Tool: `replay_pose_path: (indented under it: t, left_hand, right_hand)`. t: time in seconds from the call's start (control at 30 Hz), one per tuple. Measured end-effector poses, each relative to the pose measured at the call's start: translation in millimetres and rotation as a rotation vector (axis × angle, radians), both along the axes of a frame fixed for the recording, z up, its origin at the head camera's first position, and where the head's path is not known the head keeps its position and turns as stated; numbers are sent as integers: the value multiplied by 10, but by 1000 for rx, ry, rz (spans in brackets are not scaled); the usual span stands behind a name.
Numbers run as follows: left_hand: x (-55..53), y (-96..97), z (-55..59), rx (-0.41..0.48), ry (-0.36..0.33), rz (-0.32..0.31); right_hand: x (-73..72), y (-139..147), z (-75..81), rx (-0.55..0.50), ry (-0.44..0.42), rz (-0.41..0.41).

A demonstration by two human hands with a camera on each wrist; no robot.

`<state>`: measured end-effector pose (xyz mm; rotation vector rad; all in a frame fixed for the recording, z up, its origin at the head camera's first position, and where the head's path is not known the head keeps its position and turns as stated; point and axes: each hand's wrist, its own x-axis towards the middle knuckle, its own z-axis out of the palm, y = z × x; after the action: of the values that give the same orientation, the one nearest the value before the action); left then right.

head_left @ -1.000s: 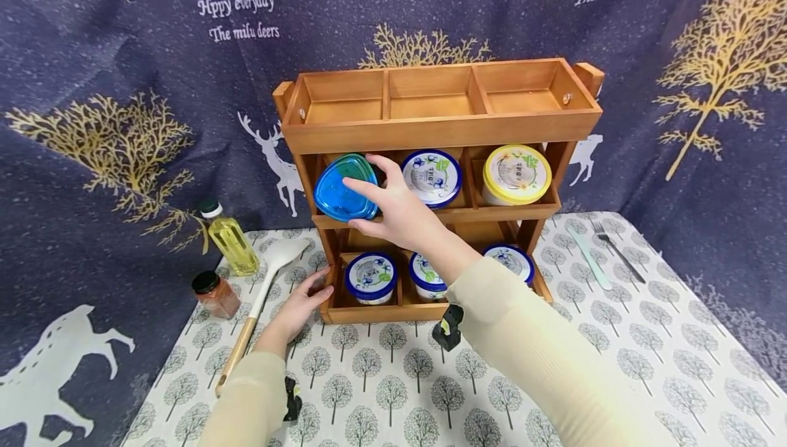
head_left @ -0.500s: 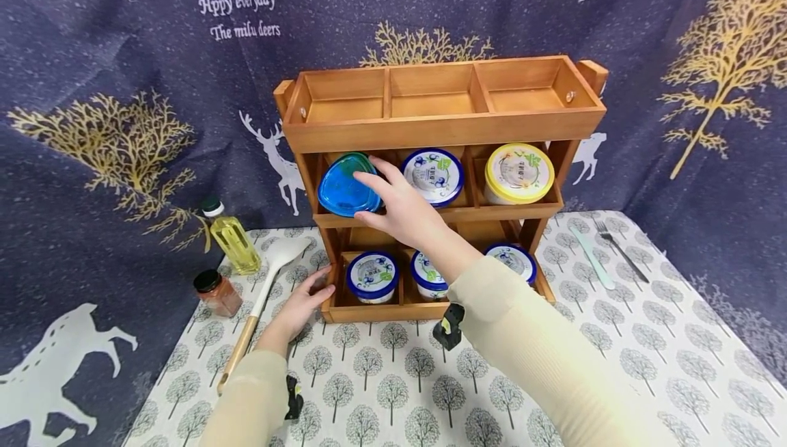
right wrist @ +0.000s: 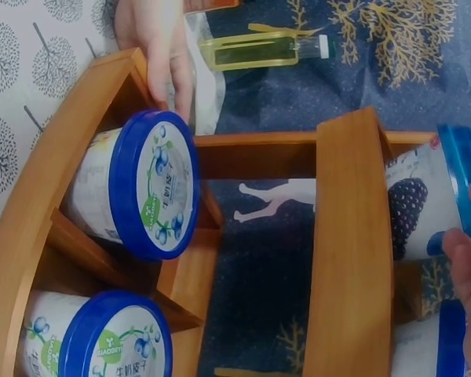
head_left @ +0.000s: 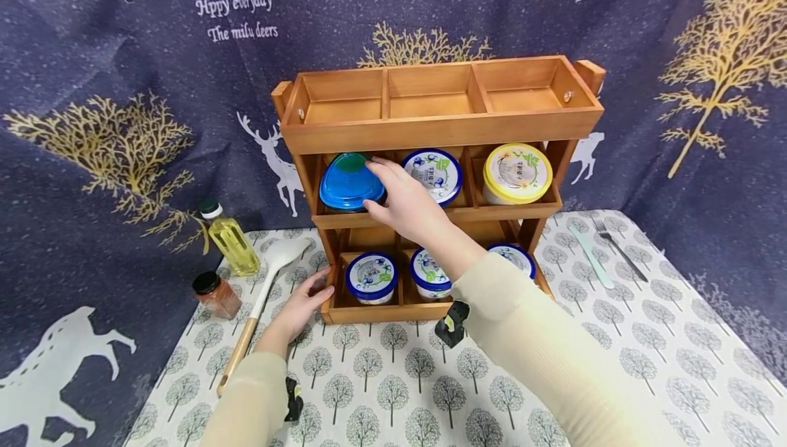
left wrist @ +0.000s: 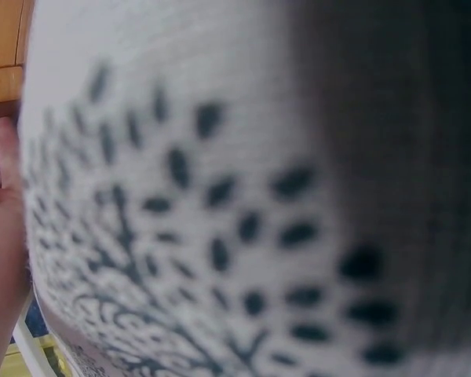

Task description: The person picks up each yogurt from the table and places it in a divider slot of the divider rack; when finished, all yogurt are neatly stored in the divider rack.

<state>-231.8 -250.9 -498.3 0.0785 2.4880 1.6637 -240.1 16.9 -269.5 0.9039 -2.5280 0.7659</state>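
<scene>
My right hand (head_left: 410, 202) holds the right edge of a tub with a translucent blue lid (head_left: 346, 186), in the left compartment of the wooden rack's (head_left: 439, 131) middle tier. In the right wrist view, a thumb and a finger (right wrist: 459, 255) sit at this lid's rim, and a blackberry print shows on the tub's white side (right wrist: 416, 208). Beside it stands a blue-rimmed tub (head_left: 433, 175), then a yellow-lidded tub (head_left: 518, 172). My left hand (head_left: 299, 309) rests against the rack's lower left side with relaxed fingers; the left wrist view shows mostly blurred tablecloth.
Several blue-rimmed tubs (head_left: 371, 276) fill the bottom tier. Left of the rack are a wooden-handled white spoon (head_left: 264, 293), an oil bottle (head_left: 235, 245) and a spice jar (head_left: 218, 296). A pale green knife (head_left: 591, 255) and a fork (head_left: 621, 252) lie at the right.
The blue-lidded tub has tilted back and settled slightly to the right in the compartment. My right hand's index finger has moved from the lid's top to its right edge. The left hand stays put.
</scene>
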Motion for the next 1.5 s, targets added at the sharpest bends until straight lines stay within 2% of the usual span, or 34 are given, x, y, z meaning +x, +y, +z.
replay_pose_path:
  t: [0.37,0.77,0.97,1.27,1.37,1.5]
  left_hand:
    - [17,32,21,-2,-11,2]
    - [26,43,41,-11,-10,2]
    - [47,17,51,-5,-6,14]
    - [35,22,62,-16,6,-6]
    - [38,31,67,-12,4,-6]
    - [42,37,56,-8,-3,-8]
  right_hand:
    - [24,18,-17,28,-7,-28]
    - [105,90,-77,-43,11,30]
    - [175,123,-74,-64,-15,61]
    - [253,316,-112,-56,-51,34]
    - [282,386,-133,-79,-27,35]
    - [338,474,-155,-124,46,56]
